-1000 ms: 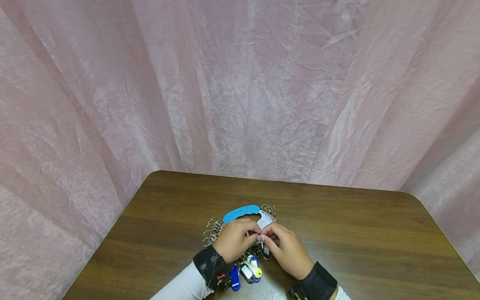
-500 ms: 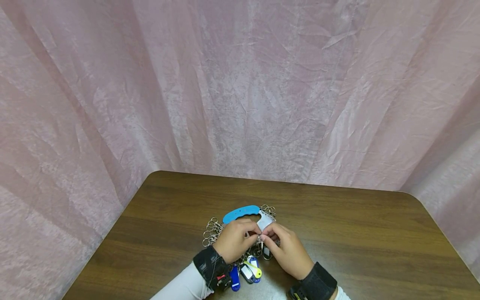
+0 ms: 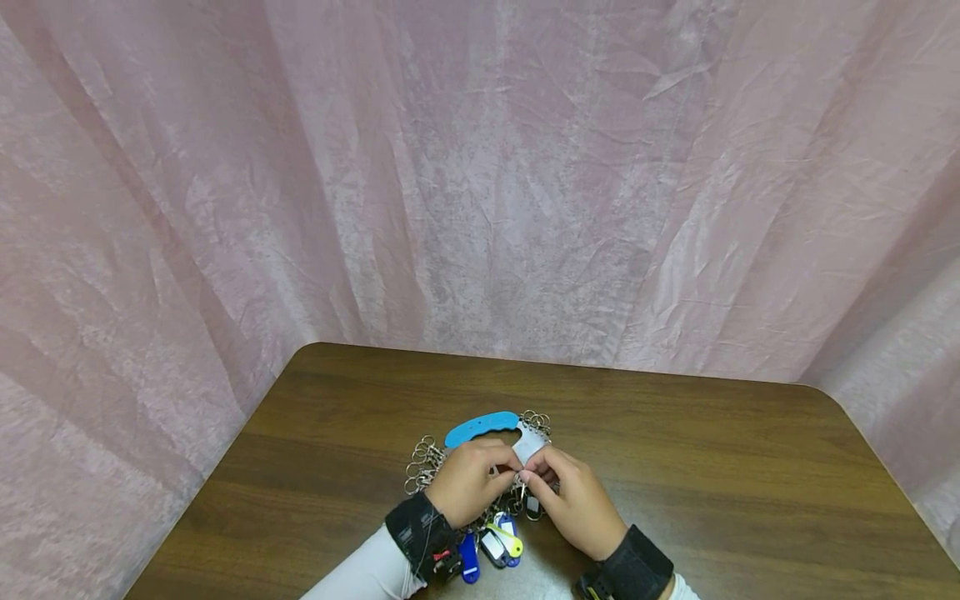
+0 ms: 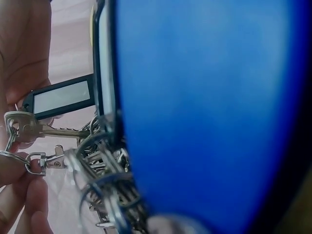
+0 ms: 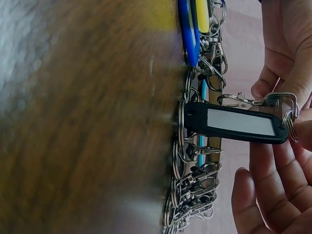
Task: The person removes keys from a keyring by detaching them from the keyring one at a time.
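Evidently midway: left hand and right hand both pinched one key with its black tag, not yet free of the key holder near the worktop's front edge.

Key rack on the table, tags nearer, hands between them.

Brown wooden table, crumpled pink curtain behind

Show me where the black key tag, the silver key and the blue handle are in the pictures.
black key tag point(image 5: 239, 122), right wrist view, on its white label window
silver key point(image 4: 27, 127), left wrist view, on its head
blue handle point(image 3: 480, 427), head view, on its middle
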